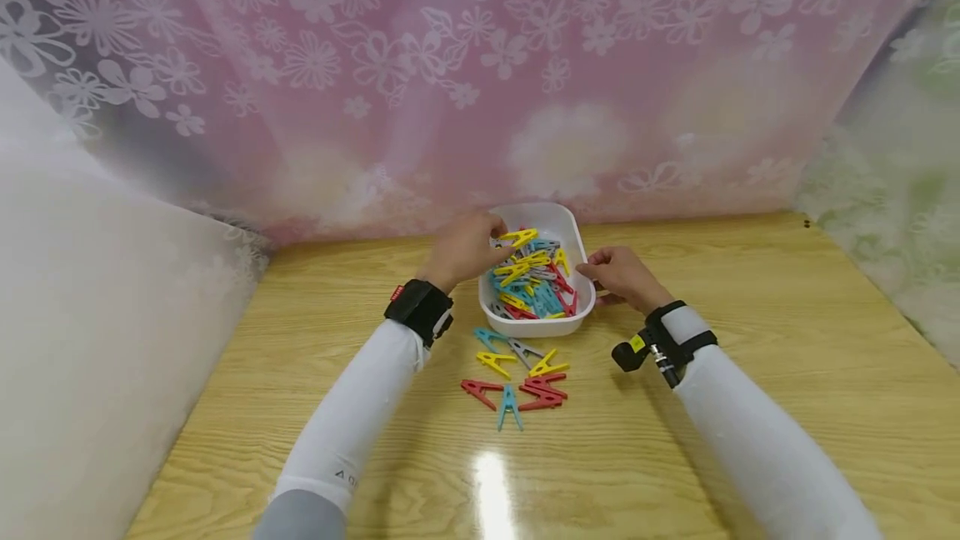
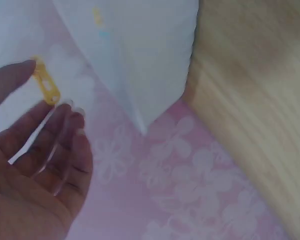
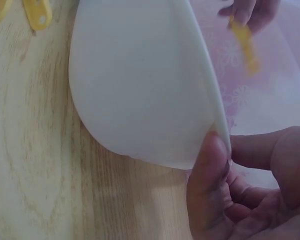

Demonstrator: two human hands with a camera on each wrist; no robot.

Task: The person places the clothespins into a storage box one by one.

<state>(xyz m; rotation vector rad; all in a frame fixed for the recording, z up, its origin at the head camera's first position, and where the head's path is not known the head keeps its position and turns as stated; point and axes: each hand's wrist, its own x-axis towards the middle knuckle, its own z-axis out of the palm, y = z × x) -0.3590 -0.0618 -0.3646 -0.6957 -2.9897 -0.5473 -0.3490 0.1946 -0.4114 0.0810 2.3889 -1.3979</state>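
A white plastic tub (image 1: pixel 575 240) near the back of the table holds a heap of yellow, blue, red and grey clothespins. Over its left side, my left hand (image 1: pixel 463 248) pinches a yellow clothespin (image 1: pixel 521 236) between thumb and fingers. The left wrist view shows this yellow clothespin (image 2: pixel 46 82) held at its ends, above the tub's rim. My right hand (image 1: pixel 624 275) grips the tub's right rim; in the right wrist view thumb and forefinger (image 3: pixel 250 152) pinch the tub wall (image 3: pixel 140 85) from both sides.
In front of the tub lie loose clothespins: a yellow one (image 1: pixel 496 363), a blue one (image 1: pixel 509 407), a grey one (image 1: pixel 525 350) and several red ones (image 1: pixel 481 392). A pink flowered cloth (image 1: pixel 420 123) hangs right behind the tub. The wooden table (image 1: pixel 315 340) extends to both sides.
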